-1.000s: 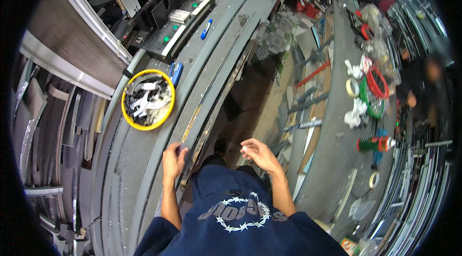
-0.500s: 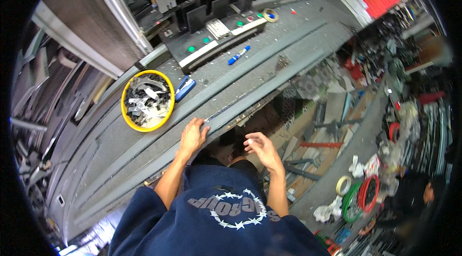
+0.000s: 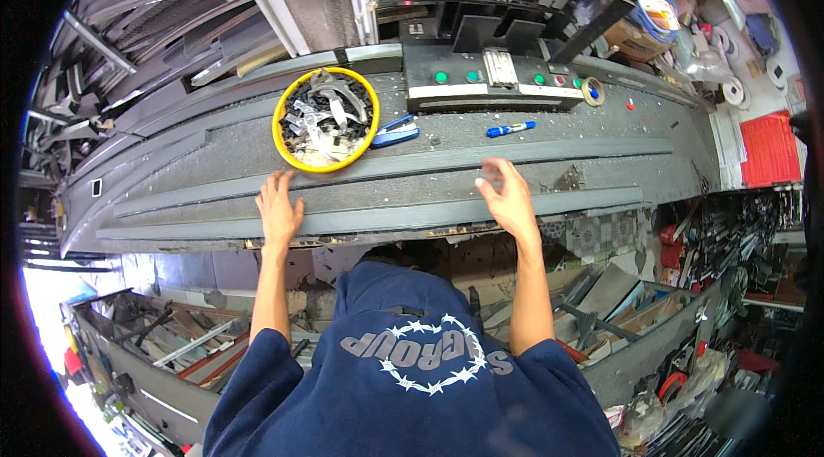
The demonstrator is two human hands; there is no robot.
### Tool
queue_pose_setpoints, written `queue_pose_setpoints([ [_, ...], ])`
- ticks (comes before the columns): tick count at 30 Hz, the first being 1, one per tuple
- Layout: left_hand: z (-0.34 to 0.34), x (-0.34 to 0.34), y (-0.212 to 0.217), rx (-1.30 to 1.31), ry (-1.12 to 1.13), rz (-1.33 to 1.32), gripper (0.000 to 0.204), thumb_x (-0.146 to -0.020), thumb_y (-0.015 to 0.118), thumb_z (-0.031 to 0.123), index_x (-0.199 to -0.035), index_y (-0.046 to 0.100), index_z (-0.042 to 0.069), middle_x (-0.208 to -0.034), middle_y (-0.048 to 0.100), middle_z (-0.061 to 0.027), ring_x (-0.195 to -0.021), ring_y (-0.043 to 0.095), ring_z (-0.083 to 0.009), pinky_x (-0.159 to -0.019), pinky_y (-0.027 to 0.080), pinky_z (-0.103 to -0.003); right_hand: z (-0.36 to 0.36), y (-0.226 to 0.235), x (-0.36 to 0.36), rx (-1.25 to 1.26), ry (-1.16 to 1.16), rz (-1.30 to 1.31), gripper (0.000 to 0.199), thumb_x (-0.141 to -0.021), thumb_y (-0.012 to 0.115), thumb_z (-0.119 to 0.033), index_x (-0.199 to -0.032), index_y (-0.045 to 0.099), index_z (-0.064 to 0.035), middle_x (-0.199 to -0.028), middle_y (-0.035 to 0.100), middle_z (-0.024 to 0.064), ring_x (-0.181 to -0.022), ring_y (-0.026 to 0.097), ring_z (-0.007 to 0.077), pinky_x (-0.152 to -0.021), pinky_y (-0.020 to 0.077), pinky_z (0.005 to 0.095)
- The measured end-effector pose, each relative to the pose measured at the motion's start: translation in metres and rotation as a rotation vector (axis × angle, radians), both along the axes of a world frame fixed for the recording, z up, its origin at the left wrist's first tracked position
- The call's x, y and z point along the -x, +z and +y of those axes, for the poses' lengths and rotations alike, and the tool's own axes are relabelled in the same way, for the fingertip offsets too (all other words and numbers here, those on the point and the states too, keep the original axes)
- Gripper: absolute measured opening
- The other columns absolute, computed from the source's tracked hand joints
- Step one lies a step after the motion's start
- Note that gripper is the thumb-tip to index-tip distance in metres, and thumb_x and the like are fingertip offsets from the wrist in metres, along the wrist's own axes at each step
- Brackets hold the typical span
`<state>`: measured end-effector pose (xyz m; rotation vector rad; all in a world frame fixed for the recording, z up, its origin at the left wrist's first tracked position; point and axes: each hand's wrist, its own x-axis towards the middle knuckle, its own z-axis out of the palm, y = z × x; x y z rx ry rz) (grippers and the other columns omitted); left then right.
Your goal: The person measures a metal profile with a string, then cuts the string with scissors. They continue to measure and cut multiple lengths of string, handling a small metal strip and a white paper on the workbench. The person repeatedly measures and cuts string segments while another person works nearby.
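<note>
Two long grey strips lie side by side along the bench: a near strip [image 3: 386, 218] by the front edge and a far strip [image 3: 584, 151] behind it. Over the left part of the near strip is my left hand [image 3: 279, 210], fingers spread, its fingertips pointing at the far strip below the yellow-rimmed tub. My right hand [image 3: 510, 201] is above the near strip further right, fingers apart and slightly blurred, thumb turned inward. Neither hand holds anything. Whether either one touches a strip, I cannot tell.
The yellow-rimmed tub [image 3: 374, 118] is full of small dark and clear parts. Beside it lie a blue stapler-like tool [image 3: 396, 135] and a blue marker [image 3: 511, 129]. Behind stands a black machine with green buttons [image 3: 441, 78], a tape roll [image 3: 592, 91] at its right end.
My view has swung to the right, so the bench now runs level across it. My right hand has moved from beside the bench edge to over the near strip. Both hands are further apart.
</note>
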<state>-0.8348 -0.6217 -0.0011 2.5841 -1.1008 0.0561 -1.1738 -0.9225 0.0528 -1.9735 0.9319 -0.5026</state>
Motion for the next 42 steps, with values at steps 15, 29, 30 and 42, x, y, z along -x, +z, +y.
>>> queue_pose_setpoints([
  [15,0.018,-0.054,0.0,-0.048,-0.138,-0.019,0.051,-0.064,0.084,0.005,-0.105,0.054,0.008,-0.105,0.057,-0.0109,-0.104,0.056,-0.0354,-0.1,0.039,-0.048,-0.016,-0.054,-0.045,0.464,0.156,0.482,0.05,-0.073,0.084,-0.005,-0.117,0.06,-0.009,-0.111,0.058,0.0109,-0.116,0.054,0.0338,-0.108,0.0327,0.0565],
  [29,0.041,-0.081,0.006,-0.065,-0.176,0.16,0.034,-0.079,0.083,0.014,-0.11,0.071,0.011,-0.097,0.069,-0.0056,-0.1,0.062,-0.0259,-0.108,0.036,-0.044,-0.022,-0.058,-0.022,0.438,0.07,0.464,0.033,-0.084,0.08,-0.022,-0.115,0.072,-0.014,-0.114,0.064,0.0059,-0.119,0.057,0.0282,-0.113,0.0279,0.0591],
  [30,0.043,-0.085,0.005,-0.075,-0.171,0.155,0.034,-0.079,0.083,0.014,-0.111,0.072,0.011,-0.096,0.069,-0.0056,-0.1,0.062,-0.0258,-0.108,0.036,-0.044,-0.02,-0.058,-0.025,0.467,0.062,0.444,0.032,-0.084,0.08,-0.021,-0.115,0.073,-0.0146,-0.113,0.064,0.0058,-0.119,0.057,0.0278,-0.113,0.0283,0.0598],
  [42,0.12,-0.159,0.002,-0.35,0.151,0.114,0.042,-0.081,0.073,0.003,-0.12,0.066,0.015,-0.121,0.068,-0.0066,-0.125,0.057,-0.0304,-0.112,0.033,-0.049,0.061,-0.07,-0.129,0.438,0.3,0.276,0.028,-0.086,0.078,-0.023,-0.111,0.072,-0.0127,-0.112,0.064,0.0052,-0.115,0.058,0.0269,-0.112,0.0311,0.0614],
])
